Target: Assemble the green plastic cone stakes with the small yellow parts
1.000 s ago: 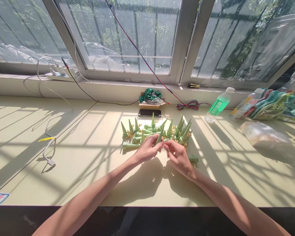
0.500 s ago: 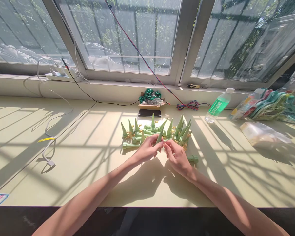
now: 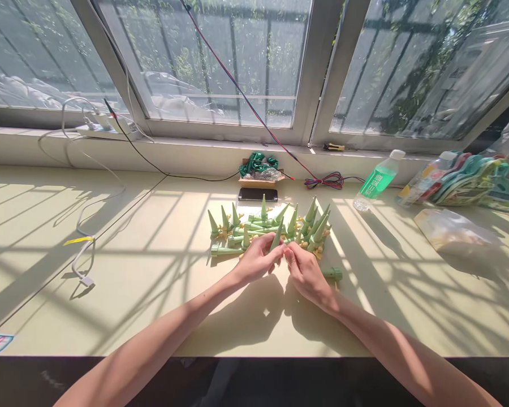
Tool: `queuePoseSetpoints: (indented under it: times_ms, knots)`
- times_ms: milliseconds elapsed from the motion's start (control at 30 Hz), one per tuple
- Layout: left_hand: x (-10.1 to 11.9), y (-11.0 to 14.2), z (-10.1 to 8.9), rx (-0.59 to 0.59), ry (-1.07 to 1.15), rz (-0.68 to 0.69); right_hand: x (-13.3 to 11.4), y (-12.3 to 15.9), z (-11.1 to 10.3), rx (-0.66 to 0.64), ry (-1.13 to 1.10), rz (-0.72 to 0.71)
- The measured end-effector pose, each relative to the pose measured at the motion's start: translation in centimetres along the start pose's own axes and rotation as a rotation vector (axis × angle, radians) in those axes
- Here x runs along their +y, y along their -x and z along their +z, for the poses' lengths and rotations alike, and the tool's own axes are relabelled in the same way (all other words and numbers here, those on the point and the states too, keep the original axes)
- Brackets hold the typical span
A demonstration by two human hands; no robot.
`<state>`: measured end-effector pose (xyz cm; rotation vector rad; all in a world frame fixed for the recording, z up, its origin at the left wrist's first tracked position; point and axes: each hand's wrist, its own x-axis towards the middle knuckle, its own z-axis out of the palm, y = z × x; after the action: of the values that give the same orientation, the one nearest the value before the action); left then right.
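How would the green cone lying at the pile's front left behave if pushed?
The green cone would probably roll in a curve, since it tapers from one wide end. It seems stiff: its outline looks straight, without sag.

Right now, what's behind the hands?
Green tapered pieces, some upright, some lying, with small yellowish parts among them; farther back, a flat black object. Whatever the hands directly cover can't be seen.
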<state>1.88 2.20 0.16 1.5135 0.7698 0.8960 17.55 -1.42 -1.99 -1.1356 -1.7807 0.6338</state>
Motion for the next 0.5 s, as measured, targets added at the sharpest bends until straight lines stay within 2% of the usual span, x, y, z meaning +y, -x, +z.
queuePoseSetpoints:
  times_ms: [300,500]
  knots:
    - [0.48,0.70,0.22,0.038,-0.233,0.247,-0.02,0.36,-0.03,0.006,-0.053,0.048]
    - [0.09,0.84,0.01,0.046,-0.392,0.352,-0.16,0.60,-0.01,-0.006,-0.112,0.118]
